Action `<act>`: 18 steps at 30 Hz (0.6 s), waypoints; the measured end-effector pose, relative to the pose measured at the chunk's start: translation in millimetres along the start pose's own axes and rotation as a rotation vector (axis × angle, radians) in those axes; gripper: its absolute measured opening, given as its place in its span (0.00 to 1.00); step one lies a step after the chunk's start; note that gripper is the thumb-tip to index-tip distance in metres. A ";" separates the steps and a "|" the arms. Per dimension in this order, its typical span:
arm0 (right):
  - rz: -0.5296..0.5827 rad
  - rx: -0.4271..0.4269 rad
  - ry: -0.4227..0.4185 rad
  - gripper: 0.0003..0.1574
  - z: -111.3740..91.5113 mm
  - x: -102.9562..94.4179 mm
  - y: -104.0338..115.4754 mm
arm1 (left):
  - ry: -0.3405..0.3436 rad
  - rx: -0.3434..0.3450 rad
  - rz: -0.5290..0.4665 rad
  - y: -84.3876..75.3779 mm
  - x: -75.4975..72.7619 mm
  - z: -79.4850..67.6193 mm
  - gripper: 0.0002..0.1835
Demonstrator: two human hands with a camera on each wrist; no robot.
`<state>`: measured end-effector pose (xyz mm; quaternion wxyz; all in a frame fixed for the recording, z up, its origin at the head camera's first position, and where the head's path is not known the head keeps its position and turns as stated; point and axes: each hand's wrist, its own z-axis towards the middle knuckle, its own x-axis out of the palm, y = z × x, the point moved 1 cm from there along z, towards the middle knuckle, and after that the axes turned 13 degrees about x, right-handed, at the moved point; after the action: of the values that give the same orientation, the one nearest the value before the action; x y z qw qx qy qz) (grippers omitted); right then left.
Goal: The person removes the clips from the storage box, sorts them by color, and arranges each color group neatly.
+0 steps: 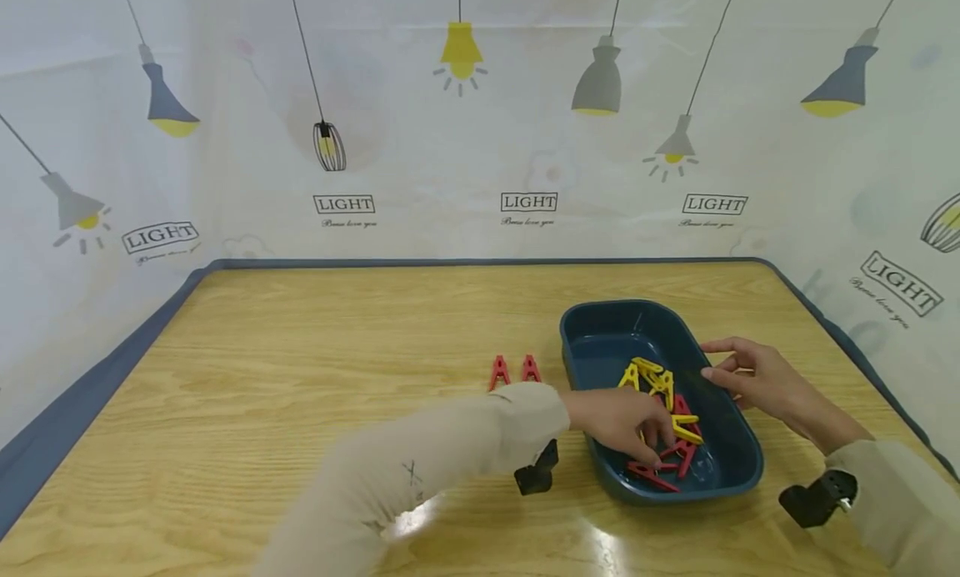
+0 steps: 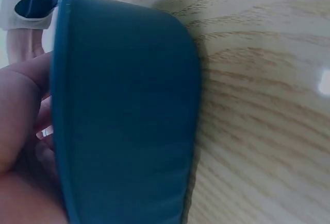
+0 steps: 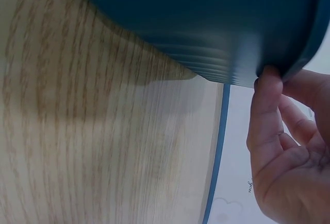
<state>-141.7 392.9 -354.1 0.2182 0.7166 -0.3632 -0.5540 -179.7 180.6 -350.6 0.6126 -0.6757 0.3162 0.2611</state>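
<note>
A dark blue plastic basin (image 1: 622,318) stands on the wooden table, with several yellow clothespins (image 1: 647,365) and red clothespins (image 1: 682,460) lying inside. My left hand (image 1: 618,420) reaches over the near left rim, its bent fingers down among the clothespins. Whether they grip one is hidden; in the left wrist view the basin's wall (image 2: 129,105) covers the fingertips. On the basin's right side my right hand (image 1: 772,385) pinches the rim, thumb over the edge and a finger (image 3: 268,87) against the outer wall. Two red clothespins (image 1: 530,368) stand side by side left of the basin.
The wooden tabletop (image 1: 337,327) stretches left and behind the basin. A pale cloth backdrop (image 1: 420,143) printed with lamps rises along the back and sides, edged by a blue band (image 1: 480,263). My left sleeve (image 1: 442,452) crosses the table's front.
</note>
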 end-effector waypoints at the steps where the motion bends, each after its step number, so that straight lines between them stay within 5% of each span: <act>1: 0.001 -0.001 0.001 0.34 -0.1 0.0 0.0 | 0.010 0.001 0.004 -0.4 0.9 1.6 0.16; 18: -0.010 0.002 -0.006 0.35 -0.5 0.3 1.2 | 0.074 -0.109 0.004 -3.1 9.6 14.5 0.18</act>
<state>-141.6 391.9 -353.3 0.2135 0.7171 -0.3607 -0.5569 -170.5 194.1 -357.3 0.5623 -0.7165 0.3255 0.2540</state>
